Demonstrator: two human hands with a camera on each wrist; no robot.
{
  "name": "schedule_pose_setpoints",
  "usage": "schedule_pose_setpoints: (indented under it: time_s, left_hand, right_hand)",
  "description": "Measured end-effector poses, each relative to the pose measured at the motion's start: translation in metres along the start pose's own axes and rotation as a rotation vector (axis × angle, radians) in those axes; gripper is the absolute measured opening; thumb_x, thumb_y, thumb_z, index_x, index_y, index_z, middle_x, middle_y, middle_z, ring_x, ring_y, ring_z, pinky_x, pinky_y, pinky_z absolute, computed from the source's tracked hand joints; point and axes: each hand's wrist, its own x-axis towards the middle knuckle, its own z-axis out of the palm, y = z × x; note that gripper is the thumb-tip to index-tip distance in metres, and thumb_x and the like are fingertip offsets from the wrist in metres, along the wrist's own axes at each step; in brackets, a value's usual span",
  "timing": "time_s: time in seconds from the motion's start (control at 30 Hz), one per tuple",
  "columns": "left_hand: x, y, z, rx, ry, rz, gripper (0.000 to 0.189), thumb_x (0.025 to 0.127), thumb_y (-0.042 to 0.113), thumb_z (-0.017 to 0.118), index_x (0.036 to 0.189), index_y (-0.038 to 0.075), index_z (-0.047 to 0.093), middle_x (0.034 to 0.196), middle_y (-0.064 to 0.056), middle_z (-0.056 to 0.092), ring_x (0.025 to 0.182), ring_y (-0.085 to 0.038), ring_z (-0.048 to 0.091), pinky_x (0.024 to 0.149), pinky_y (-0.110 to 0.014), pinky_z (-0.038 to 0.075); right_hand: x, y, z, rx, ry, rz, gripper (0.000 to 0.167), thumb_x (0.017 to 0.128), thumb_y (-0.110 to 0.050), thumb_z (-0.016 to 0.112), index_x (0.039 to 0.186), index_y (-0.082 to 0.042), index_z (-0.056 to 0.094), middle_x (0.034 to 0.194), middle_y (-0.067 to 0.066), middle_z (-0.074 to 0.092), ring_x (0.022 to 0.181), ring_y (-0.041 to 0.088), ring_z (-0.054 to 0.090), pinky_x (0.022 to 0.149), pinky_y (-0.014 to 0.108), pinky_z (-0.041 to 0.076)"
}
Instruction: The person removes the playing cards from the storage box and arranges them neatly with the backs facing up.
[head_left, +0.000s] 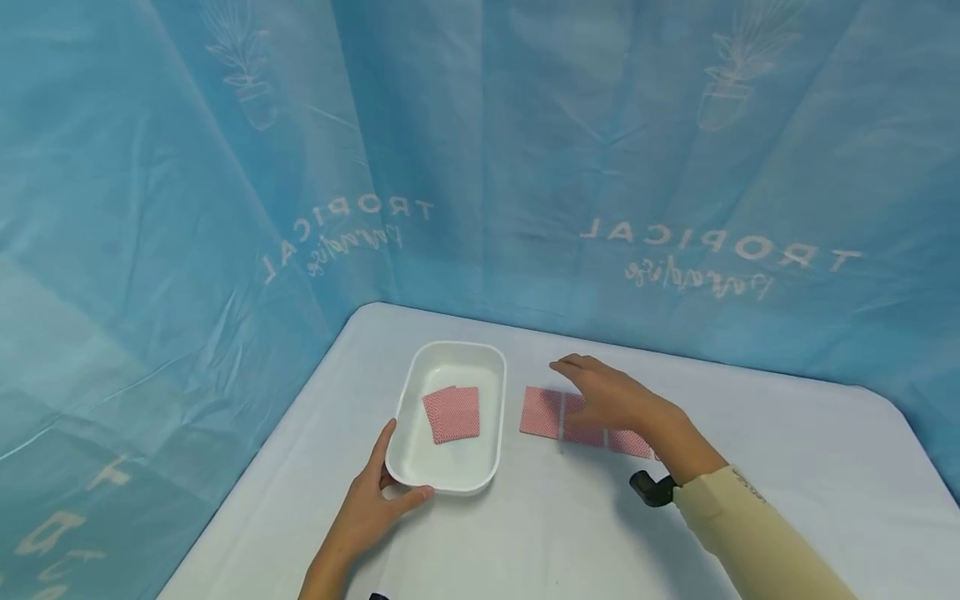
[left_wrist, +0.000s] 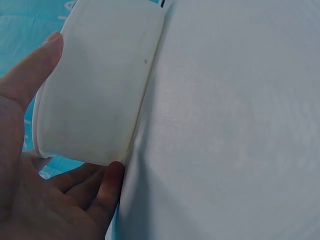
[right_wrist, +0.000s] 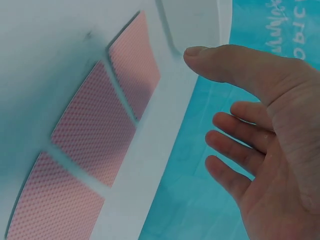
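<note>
gripping the white tray at its near left corner with the left hand, with the thumb at the near rim and the fingers bent round the left side. lying inside on the tray's floor: overlapping red-patterned cards. just to the right, on the white counter: a row of matching cards, set side by side with thin gaps, partly hidden by the right hand in the head view. hovering over that row, apart from it in the right wrist view, in a wide grip with thumb and fingers parted. at the right wrist: a black fitting beside a pale sleeve. hung behind: a blue curtain with mirrored lettering.
</note>
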Motion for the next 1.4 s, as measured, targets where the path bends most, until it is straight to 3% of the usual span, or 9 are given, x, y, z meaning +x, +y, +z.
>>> schedule_pose_setpoints:
  time_s: [0.37,0.6,0.77,1.07,1.4]
  left_hand:
    - [-0.005,-0.001,-0.002,0.017,0.01,-0.008,0.11,0.071,0.046,0.083,0.154,0.034,0.013,0.137,-0.004,0.05,0.103,-0.014,0.061,0.095,-0.048,0.043]
    - [-0.006,-0.002,-0.003,0.019,0.01,-0.025,0.111,0.069,0.049,0.083,0.154,0.037,0.012,0.134,-0.003,0.052,0.1,-0.012,0.061,0.094,-0.047,0.043]
    - [-0.006,-0.001,-0.002,0.013,0.01,-0.025,0.109,0.072,0.045,0.083,0.154,0.035,0.012,0.135,-0.003,0.051,0.102,-0.013,0.06,0.095,-0.05,0.042]
    - [-0.001,0.0,-0.001,-0.003,0.003,0.0,0.108,0.072,0.046,0.083,0.154,0.035,0.013,0.135,-0.002,0.051,0.102,-0.012,0.06,0.094,-0.05,0.042]
    - [0.0,0.002,-0.002,0.004,0.001,-0.005,0.107,0.073,0.043,0.083,0.154,0.036,0.013,0.135,-0.003,0.051,0.103,-0.013,0.061,0.094,-0.05,0.042]
  right_hand:
    - [0.023,-0.025,0.01,-0.021,0.013,-0.043,0.076,0.081,-0.033,0.075,0.147,-0.015,0.04,0.146,0.002,0.039,0.134,0.021,0.034,0.103,0.045,0.039]
    - [0.033,-0.04,0.012,-0.035,0.007,-0.067,0.079,0.08,-0.036,0.076,0.148,-0.019,0.039,0.146,-0.003,0.038,0.133,0.016,0.034,0.102,0.041,0.041]
    - [0.04,-0.048,0.012,-0.002,0.013,-0.079,0.075,0.078,-0.038,0.074,0.145,-0.023,0.044,0.142,-0.007,0.042,0.129,0.011,0.037,0.097,0.039,0.045]
    - [0.052,-0.062,0.01,-0.011,-0.008,-0.104,0.076,0.078,-0.043,0.074,0.144,-0.02,0.045,0.142,-0.002,0.043,0.127,0.014,0.041,0.094,0.038,0.046]
    - [0.066,-0.077,0.024,0.015,-0.021,-0.119,0.086,0.075,-0.045,0.079,0.146,-0.015,0.041,0.147,0.0,0.039,0.135,0.018,0.034,0.104,0.039,0.039]
